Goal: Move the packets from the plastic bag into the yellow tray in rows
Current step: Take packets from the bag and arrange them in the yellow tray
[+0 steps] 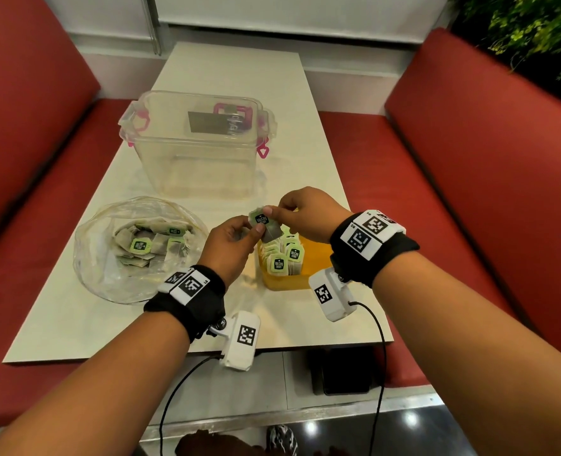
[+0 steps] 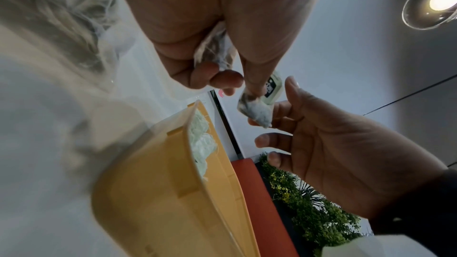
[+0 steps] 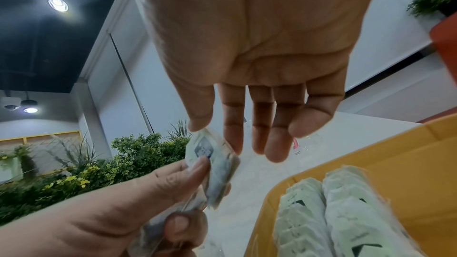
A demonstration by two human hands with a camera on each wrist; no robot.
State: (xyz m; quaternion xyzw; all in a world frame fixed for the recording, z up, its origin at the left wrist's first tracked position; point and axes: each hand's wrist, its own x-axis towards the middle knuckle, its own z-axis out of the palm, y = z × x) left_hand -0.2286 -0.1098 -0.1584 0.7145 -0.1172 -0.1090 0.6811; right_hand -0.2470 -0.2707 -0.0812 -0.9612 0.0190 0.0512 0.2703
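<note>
Clear lidless container point(image 1: 200, 143) on white table point(image 1: 305, 133), red benches point(image 1: 486, 159)

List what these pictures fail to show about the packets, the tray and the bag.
- Tray: in the head view the left hand and right wrist hide much of it, so the packet count and free room are unknown.
- Held packet: fingers of both hands cover it; in the right wrist view it is blurred, so its print cannot be read.
- Bag: the packets inside overlap, too jumbled to count; in the left wrist view it is a blur.
</note>
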